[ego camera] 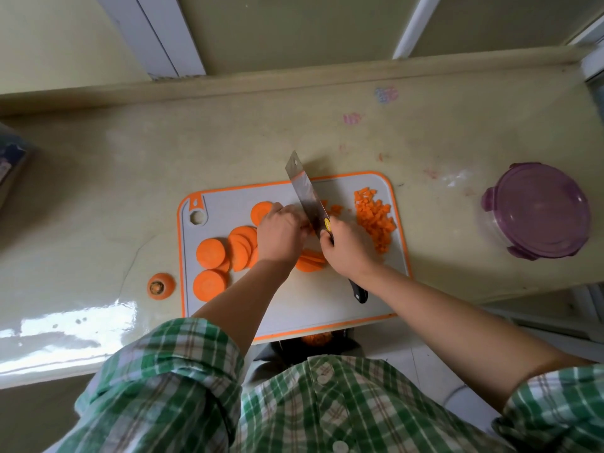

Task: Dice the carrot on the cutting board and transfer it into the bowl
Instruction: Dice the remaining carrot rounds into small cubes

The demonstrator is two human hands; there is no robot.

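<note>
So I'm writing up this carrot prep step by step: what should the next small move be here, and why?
Probably bring the steel cleaver down through the carrot pieces pinned under the left hand. The right hand grips the handle with the blade right beside the left fingers, round orange carrot slices remain uncut on the grey orange-rimmed cutting board, and only a pile of small orange dice is finished.

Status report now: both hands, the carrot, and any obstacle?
Right hand grips cleaver; left hand pins carrot. Diced pile on cutting board, slices uncut. Bowl lidded.
</note>
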